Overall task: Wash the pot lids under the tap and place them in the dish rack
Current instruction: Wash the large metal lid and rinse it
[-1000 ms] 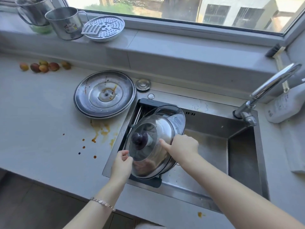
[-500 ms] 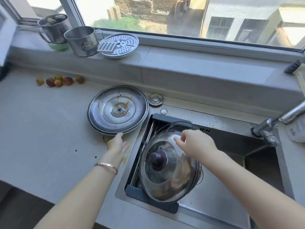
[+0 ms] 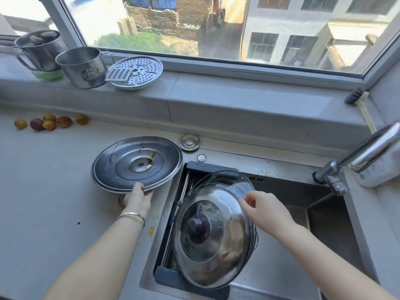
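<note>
— Firstly, left side: anything to record?
— Gripping the near rim of the large steel lid (image 3: pixel 136 163) with the left hand (image 3: pixel 137 199), thumb on top, fingers curled beneath. Lying on the counter (image 3: pixel 43 191) just left of the sink (image 3: pixel 324 224), near edge tipped up off the surface. Brown staining around the centre.
— And on the right?
— Hovering with the right hand (image 3: pixel 266 208) at the far rim of the domed lid (image 3: pixel 216 241), fingers loosely bent, tips close together. Cannot tell whether pinching or merely touching.
— Position of that lid?
— Standing tilted in the dish rack (image 3: pixel 190 278) at the left end of the sink, dark knob facing near. Just in front of a glass lid (image 3: pixel 233 180). Well apart from the tap (image 3: pixel 368 148), far right.
</note>
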A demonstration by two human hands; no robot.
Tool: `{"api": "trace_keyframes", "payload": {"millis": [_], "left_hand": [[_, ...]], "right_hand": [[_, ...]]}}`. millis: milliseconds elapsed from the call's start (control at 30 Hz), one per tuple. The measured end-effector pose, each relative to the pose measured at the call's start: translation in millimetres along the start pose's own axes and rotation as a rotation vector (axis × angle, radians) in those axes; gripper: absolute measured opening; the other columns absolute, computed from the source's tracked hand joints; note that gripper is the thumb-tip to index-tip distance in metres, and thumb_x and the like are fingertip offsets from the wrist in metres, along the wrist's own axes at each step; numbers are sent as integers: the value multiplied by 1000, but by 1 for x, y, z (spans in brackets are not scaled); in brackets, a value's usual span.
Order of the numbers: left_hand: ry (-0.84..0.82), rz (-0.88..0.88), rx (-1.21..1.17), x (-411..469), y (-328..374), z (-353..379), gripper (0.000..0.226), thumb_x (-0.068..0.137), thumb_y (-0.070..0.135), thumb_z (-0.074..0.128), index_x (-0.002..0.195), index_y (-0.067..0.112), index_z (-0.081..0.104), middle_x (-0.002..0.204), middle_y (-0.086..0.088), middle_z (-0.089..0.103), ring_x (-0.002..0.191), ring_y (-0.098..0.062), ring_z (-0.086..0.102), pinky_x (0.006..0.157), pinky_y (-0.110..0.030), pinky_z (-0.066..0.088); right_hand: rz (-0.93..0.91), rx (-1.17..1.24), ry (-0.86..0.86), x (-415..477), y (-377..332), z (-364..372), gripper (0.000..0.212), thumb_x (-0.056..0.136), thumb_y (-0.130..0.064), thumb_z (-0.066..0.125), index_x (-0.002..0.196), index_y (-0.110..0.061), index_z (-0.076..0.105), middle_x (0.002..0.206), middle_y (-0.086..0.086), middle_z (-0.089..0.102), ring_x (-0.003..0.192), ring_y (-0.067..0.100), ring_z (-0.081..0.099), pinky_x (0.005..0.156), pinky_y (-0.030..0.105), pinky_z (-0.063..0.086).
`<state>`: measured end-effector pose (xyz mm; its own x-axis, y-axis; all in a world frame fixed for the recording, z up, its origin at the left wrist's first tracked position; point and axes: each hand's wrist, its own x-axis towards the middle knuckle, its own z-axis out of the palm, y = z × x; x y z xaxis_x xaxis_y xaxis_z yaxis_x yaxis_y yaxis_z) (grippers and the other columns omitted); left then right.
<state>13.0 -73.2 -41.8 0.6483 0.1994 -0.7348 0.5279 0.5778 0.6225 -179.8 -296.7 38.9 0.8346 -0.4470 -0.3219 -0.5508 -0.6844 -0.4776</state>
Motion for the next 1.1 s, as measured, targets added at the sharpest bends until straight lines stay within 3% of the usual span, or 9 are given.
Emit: {"api": "trace_keyframes", "payload": {"millis": [100,233,300,400,533,767,933,1033,1100], "left_hand": [[-43,74,16,-17,3,-4,14,83,-13,43,80,1,45,84,-14,52,93,-30,55,89,-46,49],[-171,125,93,-47,3,-14,21,83,-14,45,87,5,52,70,-9,64,69,-21,62,50,-33,57],[-226,140,173,-68,0,-16,26,83,-14,43,86,10,52,60,-3,63,55,-14,60,44,-29,55],[-345,153,286,-106,-4,-17,26,81,-13,40,83,9,53,63,-4,58,56,-15,54,45,-23,52],[-444,236,389,-162,-15,-10,29,84,-11,41,98,11,53,85,-10,60,72,-23,56,62,-34,49],[-481,229,612,-217,-69,9,21,91,0,45,79,15,54,68,-9,55,61,-22,52,56,-31,43],[-493,302,686,-228,-101,23,25,95,6,44,84,21,59,83,-8,64,76,-25,60,62,-33,48],[-477,396,714,-230,-115,31,22,99,15,42,88,25,58,91,-5,65,86,-25,61,69,-36,50],[-453,433,746,-231,-123,35,19,99,18,41,94,28,58,96,-4,66,90,-25,62,78,-41,52]], "right_hand": [[37,97,40,-8,21,1,29,87,-34,50,61,-22,52,62,-4,62,67,19,60,64,30,48],[73,171,72,-24,55,-3,30,87,-34,54,59,-23,53,59,-4,63,61,12,64,65,32,51],[101,207,65,-32,72,-7,31,88,-31,55,59,-20,53,57,-1,64,51,6,61,60,27,46],[147,218,71,-44,100,-16,32,88,-29,56,59,-18,54,54,-1,64,45,1,56,54,25,40],[206,224,79,-56,134,-31,33,90,-29,54,61,-13,57,54,0,65,53,10,57,59,27,42],[343,263,134,-64,198,-50,31,91,-30,53,67,-11,62,58,1,67,61,15,65,62,27,44],[439,509,188,-35,222,-60,28,93,-24,48,78,-5,61,65,6,64,58,23,63,74,40,52],[495,632,229,-7,226,-70,28,94,-25,47,84,-3,60,67,7,59,56,21,57,61,34,50],[549,699,224,10,224,-77,31,94,-28,48,75,-4,56,69,10,56,53,20,53,53,29,47]]}}
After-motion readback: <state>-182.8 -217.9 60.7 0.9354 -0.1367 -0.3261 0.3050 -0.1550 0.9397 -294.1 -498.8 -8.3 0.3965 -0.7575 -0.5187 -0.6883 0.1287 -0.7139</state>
